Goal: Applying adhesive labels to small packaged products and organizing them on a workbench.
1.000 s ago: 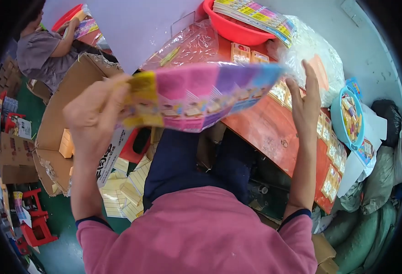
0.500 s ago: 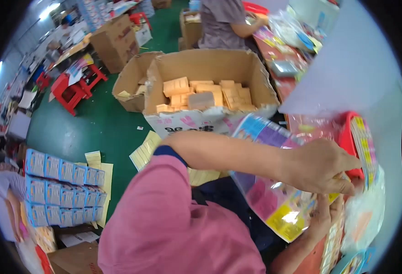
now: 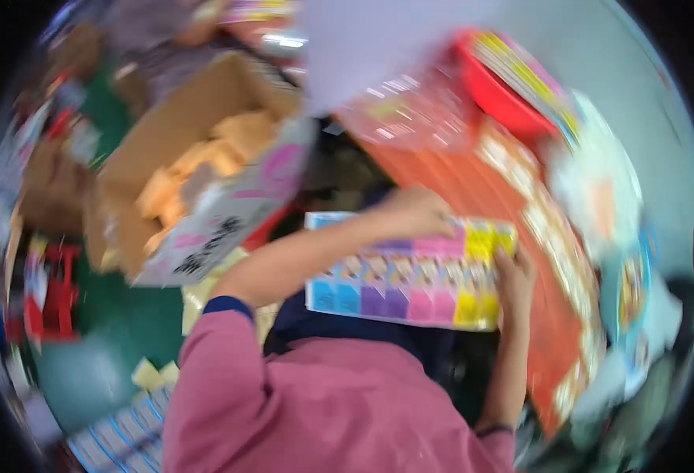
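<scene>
A printed sheet (image 3: 398,296) with blue, purple, pink and yellow panels and a row of small pictures spans the space in front of my body, almost level. My right hand (image 3: 516,276) grips its right end, the thumb lying on the yellow part. At the upper edge, my left hand (image 3: 418,213) is closed on the sheet with its fingers bent, partly smeared by motion. Whether there is one sheet or several layers, I cannot tell. Beside the right hand runs the orange-red tabletop (image 3: 540,315).
To the left stands a large cardboard box (image 3: 173,114) with orange blocks inside. A red bin (image 3: 493,94) holds colourful printed sheets at the table's far end. Clear plastic bags (image 3: 414,114) lie near it. A red stool (image 3: 51,296) and blue-edged packs (image 3: 118,433) are at lower left.
My view has turned to the right. The sheet has swung from a steep slant to nearly level before me. My left hand has come back from the far right to its upper edge.
</scene>
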### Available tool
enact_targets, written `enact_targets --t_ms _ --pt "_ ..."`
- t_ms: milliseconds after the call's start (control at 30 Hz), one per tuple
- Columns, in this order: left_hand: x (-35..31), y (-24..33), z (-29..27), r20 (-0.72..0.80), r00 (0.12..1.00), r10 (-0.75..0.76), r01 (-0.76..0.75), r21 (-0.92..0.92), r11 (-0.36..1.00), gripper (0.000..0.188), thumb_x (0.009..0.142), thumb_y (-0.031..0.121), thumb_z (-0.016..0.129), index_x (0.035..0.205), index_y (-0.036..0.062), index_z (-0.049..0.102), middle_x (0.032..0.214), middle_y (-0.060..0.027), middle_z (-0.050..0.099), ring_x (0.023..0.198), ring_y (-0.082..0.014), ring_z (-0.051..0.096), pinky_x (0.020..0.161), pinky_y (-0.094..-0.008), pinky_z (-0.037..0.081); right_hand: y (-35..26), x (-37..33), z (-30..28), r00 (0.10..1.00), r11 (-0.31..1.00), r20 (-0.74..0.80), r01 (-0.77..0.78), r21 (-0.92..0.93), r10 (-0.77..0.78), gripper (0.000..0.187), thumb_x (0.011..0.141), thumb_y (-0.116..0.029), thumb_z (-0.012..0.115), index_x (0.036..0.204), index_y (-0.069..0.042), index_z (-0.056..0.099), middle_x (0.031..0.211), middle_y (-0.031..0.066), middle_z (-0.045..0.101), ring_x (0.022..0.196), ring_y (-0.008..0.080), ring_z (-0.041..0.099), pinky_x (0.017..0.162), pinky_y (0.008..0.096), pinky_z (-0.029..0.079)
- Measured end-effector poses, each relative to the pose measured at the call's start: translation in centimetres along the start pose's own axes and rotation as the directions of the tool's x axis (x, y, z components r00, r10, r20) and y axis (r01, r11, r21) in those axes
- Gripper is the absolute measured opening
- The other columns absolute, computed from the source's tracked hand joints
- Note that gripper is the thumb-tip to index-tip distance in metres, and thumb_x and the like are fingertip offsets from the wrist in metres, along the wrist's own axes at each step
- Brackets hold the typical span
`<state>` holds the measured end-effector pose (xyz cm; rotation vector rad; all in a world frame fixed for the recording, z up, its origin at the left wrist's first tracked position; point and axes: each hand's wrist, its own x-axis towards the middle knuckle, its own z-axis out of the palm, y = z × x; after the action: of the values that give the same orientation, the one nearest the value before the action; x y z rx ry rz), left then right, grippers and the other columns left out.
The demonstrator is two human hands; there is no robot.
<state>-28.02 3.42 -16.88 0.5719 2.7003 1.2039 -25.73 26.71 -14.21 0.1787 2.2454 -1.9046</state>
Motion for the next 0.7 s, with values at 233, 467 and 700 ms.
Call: enact_targets --t_ms 233,467,700 --pt "1.0 -3.5 -0.3 0.164 0.983 -0.086 0.099 -0.074 0.992 0.03 0.075 0.035 0.064 0.087 0.0071 0.068 0.077 -0.014 0.065 0.072 -0.0277 0.063 0.063 -0.0355 0.047 2.9 0.0 -10.4 0.949 0.999 -0.313 -0.036 0.037 0.046 0.012 0.086 -0.015 0.06 0.084 -0.004 0.06 0.067 -0.0014 0.056 0.051 0.0046 0.047 0.046 0.0194 0.034" --pt "-2.5 -4.4 -1.4 0.108 0.96 -0.26 0.281 -0.419 0.863 0.025 0.079 0.02 0.066 0.094 -0.0004 0.066 0.068 -0.0029 0.061 0.06 -0.0073 0.056 0.053 -0.0225 0.045 7.0 -0.7 -11.7 0.948 0.984 -0.306 -0.028 0.178 0.082 0.013 0.087 -0.013 0.059 0.087 0.0 0.06 0.076 0.0036 0.062 0.06 0.0066 0.055 0.055 0.0199 0.043" --pt "-4.7 -4.9 -1.1 -0.07 0.916 -0.395 0.219 -0.738 0.638 0.022 0.085 0.015 0.063 0.1 -0.0009 0.062 0.081 -0.0031 0.065 0.065 -0.0067 0.058 0.053 -0.0183 0.044 5.2 0.4 -9.4 0.933 0.988 -0.359 -0.09 -0.129 0.038 0.018 0.087 -0.015 0.059 0.095 0.001 0.061 0.083 0.0078 0.064 0.07 0.0131 0.06 0.06 0.0228 0.047"
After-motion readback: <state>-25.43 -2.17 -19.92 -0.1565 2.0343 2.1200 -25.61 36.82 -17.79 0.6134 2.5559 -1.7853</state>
